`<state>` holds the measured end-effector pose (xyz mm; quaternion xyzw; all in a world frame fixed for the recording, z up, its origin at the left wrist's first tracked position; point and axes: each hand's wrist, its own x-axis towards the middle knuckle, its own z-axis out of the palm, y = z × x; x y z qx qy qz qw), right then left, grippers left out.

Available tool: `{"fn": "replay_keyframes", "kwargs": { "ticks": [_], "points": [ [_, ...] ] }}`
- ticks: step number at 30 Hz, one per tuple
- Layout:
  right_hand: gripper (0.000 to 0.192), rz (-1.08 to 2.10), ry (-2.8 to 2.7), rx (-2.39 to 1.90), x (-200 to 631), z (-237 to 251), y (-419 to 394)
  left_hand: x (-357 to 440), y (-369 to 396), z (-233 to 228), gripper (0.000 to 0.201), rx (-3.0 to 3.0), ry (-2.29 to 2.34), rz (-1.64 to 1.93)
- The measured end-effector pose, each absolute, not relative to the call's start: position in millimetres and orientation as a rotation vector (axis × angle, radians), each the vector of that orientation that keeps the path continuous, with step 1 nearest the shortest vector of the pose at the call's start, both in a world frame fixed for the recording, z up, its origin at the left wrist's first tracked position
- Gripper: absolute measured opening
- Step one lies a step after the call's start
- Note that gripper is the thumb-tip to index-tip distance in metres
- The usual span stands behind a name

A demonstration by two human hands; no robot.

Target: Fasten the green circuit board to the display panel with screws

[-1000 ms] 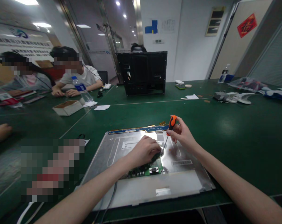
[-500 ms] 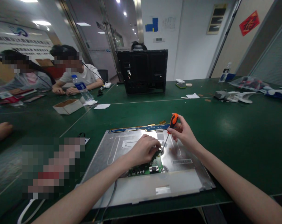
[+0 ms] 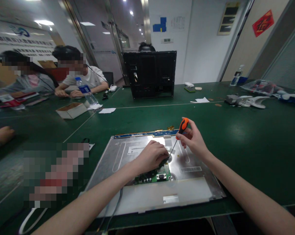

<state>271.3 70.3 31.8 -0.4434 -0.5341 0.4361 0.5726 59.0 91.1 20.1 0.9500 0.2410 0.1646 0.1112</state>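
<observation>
A silver metal display panel (image 3: 193, 187) lies on the green table in front of me, with a green circuit board (image 3: 152, 177) on it. My right hand (image 3: 192, 137) grips an orange and black screwdriver (image 3: 184, 125), tilted so that its tip reaches down to the far edge of the board. Over the board, my left hand (image 3: 151, 156) has its fingers curled and pressed together beside the screwdriver's tip. Whatever those fingertips pinch is mostly hidden; a dark part shows beneath them. A blue strip board (image 3: 137, 135) runs along the panel's far edge.
A black monitor housing (image 3: 151, 75) stands upright across the green table (image 3: 259, 140). An open white box (image 3: 71, 111) and a water bottle (image 3: 86, 91) are at left, near two seated people. Another person's hand (image 3: 2, 137) rests at far left. Grey-white parts (image 3: 246, 100) lie at right.
The screwdriver and my right hand have shifted very slightly to the right. My left hand stays in nearly the same place, and the panel has not moved.
</observation>
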Motion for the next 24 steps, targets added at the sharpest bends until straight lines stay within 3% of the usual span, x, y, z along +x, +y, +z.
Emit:
{"fn": "replay_keyframes", "kwargs": {
  "ticks": [24],
  "points": [
    [0.076,0.538,-1.566,-1.007,261.4,27.2,49.6,55.0,93.5,22.6,0.012,2.69,0.704,0.443]
  ]
}}
